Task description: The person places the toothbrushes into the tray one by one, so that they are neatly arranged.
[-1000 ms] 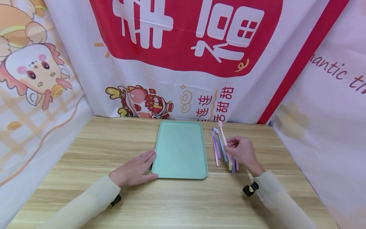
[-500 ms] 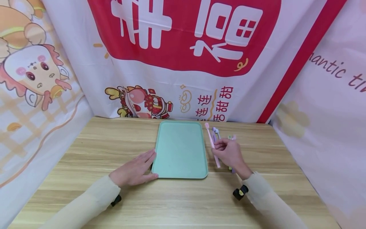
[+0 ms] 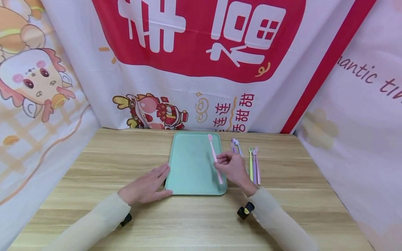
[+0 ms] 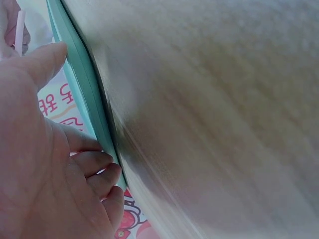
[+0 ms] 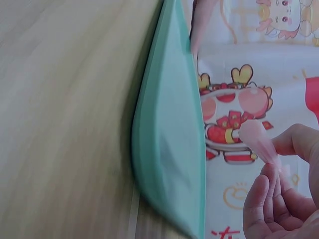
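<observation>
A mint green tray (image 3: 194,164) lies on the wooden table. My right hand (image 3: 233,168) pinches a pink toothbrush (image 3: 213,149) between thumb and fingers, over the tray's right part. The right wrist view shows the same toothbrush (image 5: 259,141) end-on in the fingertips, above the tray's surface. Along the tray's left edge rests my left hand (image 3: 145,184), its fingers extended and touching the rim. In the left wrist view, the left thumb and fingertips (image 4: 107,169) lie against the tray's side (image 4: 82,84).
Right of the tray lie several more toothbrushes: a green one (image 3: 251,164), purple and pink ones (image 3: 258,170) beside it, and a blue one (image 3: 240,148) partly hidden behind my right hand. A printed cloth (image 3: 194,80) hangs at the table's back edge.
My right hand has carried the pink toothbrush left from the toothbrush group to over the tray. The left hand has stayed at the tray's left edge.
</observation>
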Demonstrator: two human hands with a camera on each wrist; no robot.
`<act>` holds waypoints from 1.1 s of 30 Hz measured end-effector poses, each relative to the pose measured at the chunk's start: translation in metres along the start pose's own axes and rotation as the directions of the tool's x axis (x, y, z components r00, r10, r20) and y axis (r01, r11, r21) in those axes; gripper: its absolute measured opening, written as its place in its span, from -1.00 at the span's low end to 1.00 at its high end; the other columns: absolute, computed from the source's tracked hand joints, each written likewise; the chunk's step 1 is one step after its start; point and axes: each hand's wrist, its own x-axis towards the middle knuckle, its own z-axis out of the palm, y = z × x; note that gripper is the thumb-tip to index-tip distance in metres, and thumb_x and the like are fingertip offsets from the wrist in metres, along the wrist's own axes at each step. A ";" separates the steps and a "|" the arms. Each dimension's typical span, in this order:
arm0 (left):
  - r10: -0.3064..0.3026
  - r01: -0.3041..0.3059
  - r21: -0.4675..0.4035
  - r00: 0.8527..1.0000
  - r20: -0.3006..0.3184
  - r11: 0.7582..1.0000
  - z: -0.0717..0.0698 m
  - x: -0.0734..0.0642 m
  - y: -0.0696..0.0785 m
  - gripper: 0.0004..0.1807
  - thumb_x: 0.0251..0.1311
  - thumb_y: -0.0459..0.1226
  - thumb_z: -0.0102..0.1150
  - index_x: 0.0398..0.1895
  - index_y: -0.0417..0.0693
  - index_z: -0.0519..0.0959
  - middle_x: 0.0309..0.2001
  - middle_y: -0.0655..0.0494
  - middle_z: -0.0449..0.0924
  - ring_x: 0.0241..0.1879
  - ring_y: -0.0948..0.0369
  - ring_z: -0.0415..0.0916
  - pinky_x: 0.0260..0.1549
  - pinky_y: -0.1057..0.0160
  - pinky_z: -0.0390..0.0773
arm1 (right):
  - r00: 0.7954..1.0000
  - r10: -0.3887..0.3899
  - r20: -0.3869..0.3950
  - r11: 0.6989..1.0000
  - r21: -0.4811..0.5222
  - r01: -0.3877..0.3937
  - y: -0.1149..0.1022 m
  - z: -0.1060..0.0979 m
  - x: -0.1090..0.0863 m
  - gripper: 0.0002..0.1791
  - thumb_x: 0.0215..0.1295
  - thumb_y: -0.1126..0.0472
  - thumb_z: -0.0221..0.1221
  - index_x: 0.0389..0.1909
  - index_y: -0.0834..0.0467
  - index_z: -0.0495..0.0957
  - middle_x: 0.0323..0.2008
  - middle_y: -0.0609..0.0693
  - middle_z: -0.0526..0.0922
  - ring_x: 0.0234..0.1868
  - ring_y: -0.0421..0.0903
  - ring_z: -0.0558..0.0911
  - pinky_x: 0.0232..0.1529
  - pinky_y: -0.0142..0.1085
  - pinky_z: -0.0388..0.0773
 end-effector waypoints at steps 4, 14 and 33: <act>0.008 -0.008 -0.008 1.000 -0.008 1.000 0.000 0.000 -0.001 0.03 0.50 0.24 0.05 0.66 -0.36 0.04 0.70 -0.28 -0.06 0.68 -0.21 0.00 0.61 -0.24 0.16 | 1.000 -0.015 -0.004 0.999 0.047 0.015 -0.007 0.016 0.001 -0.78 0.13 0.34 0.46 -0.18 0.22 0.75 -0.28 0.08 0.78 -0.30 -0.14 0.70 -0.29 -0.45 0.71; 0.018 -0.018 -0.013 1.000 -0.012 1.000 0.002 0.000 -0.003 0.03 0.51 0.25 0.02 0.66 -0.37 0.04 0.70 -0.29 -0.06 0.68 -0.21 -0.01 0.62 -0.23 0.14 | 0.998 0.058 -0.033 0.987 0.150 -0.052 -0.015 0.057 0.012 -0.81 0.14 0.30 0.44 -0.20 0.16 0.77 -0.30 0.04 0.79 -0.33 -0.19 0.72 -0.29 -0.41 0.74; -0.005 0.005 -0.001 1.000 -0.005 1.000 0.005 0.003 -0.004 0.05 0.50 0.28 0.01 0.69 -0.30 0.01 0.72 -0.22 -0.09 0.69 -0.18 -0.02 0.62 -0.21 0.15 | 0.992 0.125 -0.008 0.987 0.106 -0.123 -0.039 0.117 0.023 -0.81 0.15 0.27 0.47 -0.20 0.15 0.78 -0.36 -0.01 0.80 -0.41 -0.22 0.70 -0.41 -0.42 0.65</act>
